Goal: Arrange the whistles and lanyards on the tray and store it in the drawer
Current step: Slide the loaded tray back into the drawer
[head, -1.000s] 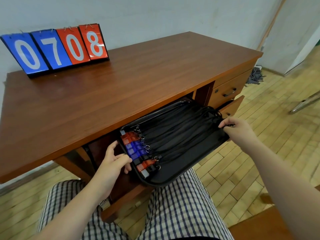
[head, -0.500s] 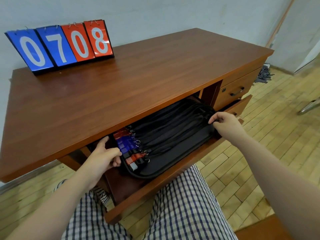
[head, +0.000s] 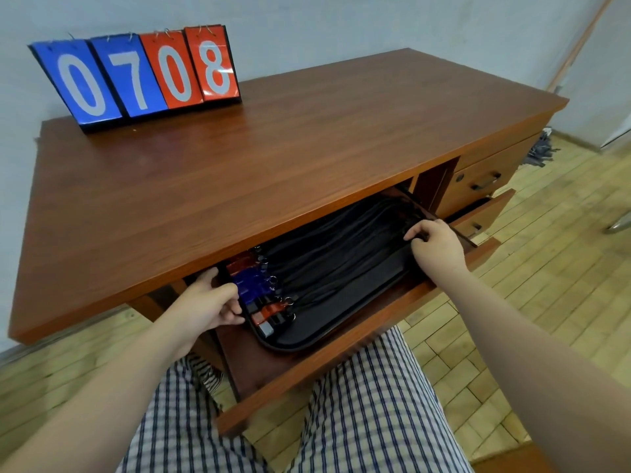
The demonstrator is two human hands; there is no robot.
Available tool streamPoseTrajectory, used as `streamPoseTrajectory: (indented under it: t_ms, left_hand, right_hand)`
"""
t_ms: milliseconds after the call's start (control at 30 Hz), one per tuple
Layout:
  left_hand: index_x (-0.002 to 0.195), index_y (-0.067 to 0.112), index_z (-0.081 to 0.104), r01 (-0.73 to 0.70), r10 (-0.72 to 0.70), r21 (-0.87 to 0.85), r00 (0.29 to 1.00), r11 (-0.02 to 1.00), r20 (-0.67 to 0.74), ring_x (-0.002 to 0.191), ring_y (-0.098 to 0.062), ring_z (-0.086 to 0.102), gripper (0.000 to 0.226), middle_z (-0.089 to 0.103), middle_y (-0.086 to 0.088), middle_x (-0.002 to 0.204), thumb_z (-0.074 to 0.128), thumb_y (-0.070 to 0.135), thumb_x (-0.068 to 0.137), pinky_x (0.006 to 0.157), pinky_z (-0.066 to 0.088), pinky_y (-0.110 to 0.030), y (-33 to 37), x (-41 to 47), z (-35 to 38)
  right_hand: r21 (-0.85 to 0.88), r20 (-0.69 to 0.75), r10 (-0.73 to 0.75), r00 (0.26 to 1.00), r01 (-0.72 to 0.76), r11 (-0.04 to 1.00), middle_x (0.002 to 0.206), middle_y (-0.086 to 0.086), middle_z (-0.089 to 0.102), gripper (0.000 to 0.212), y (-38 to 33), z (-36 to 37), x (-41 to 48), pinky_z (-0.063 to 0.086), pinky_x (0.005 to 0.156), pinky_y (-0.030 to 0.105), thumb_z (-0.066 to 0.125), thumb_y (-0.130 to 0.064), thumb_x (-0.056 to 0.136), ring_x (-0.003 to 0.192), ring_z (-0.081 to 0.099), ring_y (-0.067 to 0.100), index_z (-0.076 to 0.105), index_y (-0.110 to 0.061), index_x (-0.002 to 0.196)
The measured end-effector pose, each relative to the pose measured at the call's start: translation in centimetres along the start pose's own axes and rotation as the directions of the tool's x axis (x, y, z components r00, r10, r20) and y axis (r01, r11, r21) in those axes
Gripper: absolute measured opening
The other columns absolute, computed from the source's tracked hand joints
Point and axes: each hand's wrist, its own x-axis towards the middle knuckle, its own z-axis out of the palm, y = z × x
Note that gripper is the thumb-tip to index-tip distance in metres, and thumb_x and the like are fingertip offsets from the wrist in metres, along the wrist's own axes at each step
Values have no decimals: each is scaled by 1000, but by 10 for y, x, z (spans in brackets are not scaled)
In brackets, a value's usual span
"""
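Down at centre frame now, looking into the open drawer (head: 307,380) under the desk (head: 273,158). Lying flat inside it, the black tray (head: 341,319), far long side tucked beneath the desktop edge, with a strip of drawer floor showing between near rim and drawer front. Gripping the tray's left short end with the left hand (head: 208,303), fingers curled round the rim just beside the whistles (head: 263,295). Clamped on the right short end with the right hand (head: 437,247), fingertips bent down over the rim where the lanyards (head: 341,254) finish. Lined up in a row along the tray's left end, red and blue whistles with darker ones among them, small metal rings at their right. Stretching rightward from those rings across the tray, black lanyards laid side by side. Up at upper left of the frame, standing on the desktop by the wall, a flip scoreboard (head: 143,73) reading 0 7 in blue and 0 8 in red. Over at right of the frame, two side drawers (head: 485,180), the lower one slightly pulled out. Along the bottom edge, checked shorts (head: 375,404), pale wood-block floor (head: 563,268) to either side.
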Motion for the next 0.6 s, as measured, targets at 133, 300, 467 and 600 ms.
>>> streamPoseTrajectory:
  t_ms: [133, 300, 467, 600]
  left_hand:
    - [158, 21, 9, 7, -6, 28, 999, 1000, -32, 56, -22, 53, 77, 63, -16, 70, 51, 3, 95, 66, 59, -34, 2, -1, 4]
    - [158, 21, 12, 2, 3, 52, 995, 999, -95, 53, -20, 55, 74, 63, -15, 69, 50, 4, 96, 66, 59, -35, 0, 1, 6]
    - [156, 15, 22, -86, 109, 112, 970, 990, -218, 55, -19, 57, 66, 62, -11, 69, 50, 9, 97, 83, 58, -45, -6, 3, 11]
    - [125, 9, 58, -163, 194, 132, 942, 978, -273, 60, -23, 56, 30, 61, -14, 72, 51, 8, 95, 89, 54, -54, -9, 7, 13]
  right_hand:
    - [-15, -65, -9, 998, 8, 1000, 105, 0, 54, 31, 1, 5, 0, 46, 65, 34, 45, -6, 86, 82, 58, 28, 63, -30, 80]
    - [-87, -148, -16, 989, 3, 996, 98, -1, 56, 29, 1, 8, 0, 42, 98, 46, 43, -7, 88, 101, 47, 25, 68, -23, 84]
    - [-5, -270, 30, 962, -32, 999, 83, -1, 64, 30, -1, 16, 3, 45, 99, 47, 41, -8, 90, 92, 51, 23, 68, -20, 87]
    - [30, -332, 44, 942, -36, 999, 91, -2, 60, 30, -7, 20, 7, 44, 91, 41, 40, -6, 91, 108, 47, 26, 68, -15, 90]
